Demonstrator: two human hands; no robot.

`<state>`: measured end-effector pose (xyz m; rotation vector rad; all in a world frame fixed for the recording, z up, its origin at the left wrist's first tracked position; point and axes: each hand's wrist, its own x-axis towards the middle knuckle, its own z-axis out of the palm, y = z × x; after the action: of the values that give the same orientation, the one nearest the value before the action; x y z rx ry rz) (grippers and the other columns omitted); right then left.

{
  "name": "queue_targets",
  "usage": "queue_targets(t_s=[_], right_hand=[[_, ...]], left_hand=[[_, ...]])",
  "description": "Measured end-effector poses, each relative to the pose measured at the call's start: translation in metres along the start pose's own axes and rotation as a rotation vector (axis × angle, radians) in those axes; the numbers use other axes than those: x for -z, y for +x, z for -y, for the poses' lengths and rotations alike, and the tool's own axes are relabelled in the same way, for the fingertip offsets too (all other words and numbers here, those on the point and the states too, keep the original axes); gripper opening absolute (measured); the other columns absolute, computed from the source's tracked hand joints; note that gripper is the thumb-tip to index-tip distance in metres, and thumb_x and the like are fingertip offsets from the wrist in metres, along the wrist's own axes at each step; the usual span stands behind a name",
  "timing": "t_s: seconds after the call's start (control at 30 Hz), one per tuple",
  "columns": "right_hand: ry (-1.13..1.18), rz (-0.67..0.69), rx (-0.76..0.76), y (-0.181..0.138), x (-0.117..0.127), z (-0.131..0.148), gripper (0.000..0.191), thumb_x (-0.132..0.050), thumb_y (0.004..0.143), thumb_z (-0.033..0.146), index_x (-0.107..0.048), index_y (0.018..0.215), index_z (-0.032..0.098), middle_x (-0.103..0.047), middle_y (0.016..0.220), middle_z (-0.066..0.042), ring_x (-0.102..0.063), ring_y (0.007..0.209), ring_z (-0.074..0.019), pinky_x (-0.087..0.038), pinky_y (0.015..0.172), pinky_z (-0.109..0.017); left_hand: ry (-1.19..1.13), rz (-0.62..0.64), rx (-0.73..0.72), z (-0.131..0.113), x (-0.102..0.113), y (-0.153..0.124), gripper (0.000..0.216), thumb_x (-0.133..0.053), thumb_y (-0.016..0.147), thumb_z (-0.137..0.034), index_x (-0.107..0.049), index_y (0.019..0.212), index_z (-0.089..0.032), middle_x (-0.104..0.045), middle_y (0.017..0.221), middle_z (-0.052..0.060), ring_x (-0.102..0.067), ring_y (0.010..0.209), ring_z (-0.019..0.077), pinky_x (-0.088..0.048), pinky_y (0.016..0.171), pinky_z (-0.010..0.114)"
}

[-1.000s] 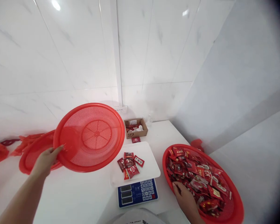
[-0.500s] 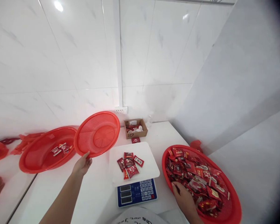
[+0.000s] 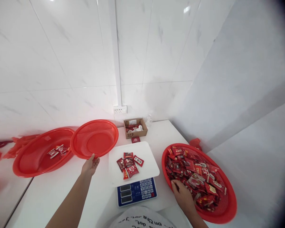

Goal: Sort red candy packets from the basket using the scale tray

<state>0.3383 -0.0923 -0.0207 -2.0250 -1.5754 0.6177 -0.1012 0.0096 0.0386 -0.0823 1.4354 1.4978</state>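
My left hand (image 3: pixel 90 165) grips the near rim of an empty red mesh basket (image 3: pixel 94 138), held nearly level just above the white table, left of the scale. My right hand (image 3: pixel 183 193) rests inside a large red mesh basket (image 3: pixel 224 210) full of red snack packets (image 3: pixel 195 176), fingers curled among them; what they hold is hidden. A blue scale (image 3: pixel 136 191) with a white tray (image 3: pixel 147 167) stands between the hands, with several red packets (image 3: pixel 129 162) on the tray.
A second red basket (image 3: pixel 30 164) at the left holds a few packets (image 3: pixel 57 150). A small cardboard box (image 3: pixel 135 127) with packets and a loose red packet (image 3: pixel 135 139) lie behind the scale. White tiled walls close the corner. Red plastic bags (image 3: pixel 19 142) lie at far left.
My left hand has brought the empty basket down and rightwards from an upright tilt to nearly level beside the scale, uncovering the left basket. My right hand has stayed in the full basket.
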Motion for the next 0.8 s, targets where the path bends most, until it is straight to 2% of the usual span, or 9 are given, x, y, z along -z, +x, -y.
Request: queue_targets(t_s=[0.17, 0.3, 0.47, 0.57, 0.67, 0.73, 0.8], right_hand=[[0.011, 0.017, 0.008, 0.000, 0.001, 0.001, 0.037, -0.033, 0.079, 0.047, -0.060, 0.086, 0.022, -0.067, 0.094, -0.009, -0.061, 0.088, -0.0212, -0.045, 0.079, -0.031], [0.005, 0.021, 0.003, 0.000, 0.000, 0.001, 0.039, -0.032, 0.079, 0.047, -0.060, 0.086, 0.021, -0.067, 0.094, -0.009, -0.061, 0.088, -0.0221, -0.045, 0.079, -0.032], [-0.006, 0.003, 0.002, -0.001, 0.000, 0.001, 0.037, -0.034, 0.078, 0.046, -0.061, 0.085, 0.022, -0.068, 0.092, -0.008, -0.062, 0.086, -0.0209, -0.045, 0.077, -0.031], [-0.012, 0.003, 0.012, -0.001, 0.000, 0.002, 0.037, -0.033, 0.079, 0.045, -0.061, 0.083, 0.022, -0.068, 0.091, -0.008, -0.062, 0.084, -0.0205, -0.046, 0.075, -0.030], [-0.021, 0.008, 0.006, -0.002, 0.001, 0.003, 0.037, -0.032, 0.079, 0.045, -0.061, 0.084, 0.022, -0.067, 0.092, -0.008, -0.062, 0.085, -0.0202, -0.045, 0.074, -0.030], [-0.024, 0.013, 0.003, -0.002, 0.002, 0.004, 0.037, -0.032, 0.080, 0.045, -0.061, 0.084, 0.022, -0.067, 0.092, -0.008, -0.062, 0.085, -0.0199, -0.045, 0.074, -0.029], [-0.027, 0.010, -0.002, -0.002, 0.002, 0.005, 0.037, -0.032, 0.079, 0.045, -0.061, 0.084, 0.022, -0.067, 0.092, -0.008, -0.062, 0.084, -0.0199, -0.045, 0.073, -0.029]], left_hand=[[0.058, 0.049, 0.015, 0.008, 0.002, 0.006, 0.010, -0.055, 0.083, -0.017, -0.054, 0.073, -0.016, -0.063, 0.067, 0.002, -0.064, 0.062, 0.0136, -0.056, 0.058, 0.026], [0.151, 0.080, 0.016, 0.010, 0.004, 0.005, 0.012, -0.050, 0.086, -0.024, -0.053, 0.076, -0.017, -0.064, 0.075, 0.004, -0.065, 0.068, 0.0145, -0.055, 0.060, 0.027], [0.390, 0.162, -0.033, 0.022, 0.001, -0.010, 0.021, -0.054, 0.083, -0.031, -0.052, 0.068, -0.015, -0.062, 0.070, 0.007, -0.060, 0.059, 0.0132, -0.050, 0.054, 0.026], [0.589, 0.230, -0.138, 0.039, -0.007, -0.025, 0.022, -0.062, 0.075, -0.034, -0.054, 0.065, -0.016, -0.057, 0.061, 0.001, -0.052, 0.050, 0.0104, -0.042, 0.050, 0.023], [0.744, 0.326, -0.244, 0.061, -0.020, -0.039, 0.017, -0.066, 0.069, -0.033, -0.058, 0.066, -0.018, -0.059, 0.065, 0.000, -0.054, 0.059, 0.0130, -0.042, 0.058, 0.025], [0.913, 0.395, -0.387, 0.073, -0.030, -0.046, 0.015, -0.065, 0.069, -0.031, -0.061, 0.077, -0.020, -0.062, 0.084, 0.002, -0.057, 0.075, 0.0165, -0.043, 0.070, 0.028], [1.171, 0.446, -0.587, 0.083, -0.038, -0.051, 0.029, -0.060, 0.073, -0.033, -0.059, 0.099, -0.021, -0.056, 0.112, 0.007, -0.055, 0.096, 0.0206, -0.040, 0.081, 0.031]])
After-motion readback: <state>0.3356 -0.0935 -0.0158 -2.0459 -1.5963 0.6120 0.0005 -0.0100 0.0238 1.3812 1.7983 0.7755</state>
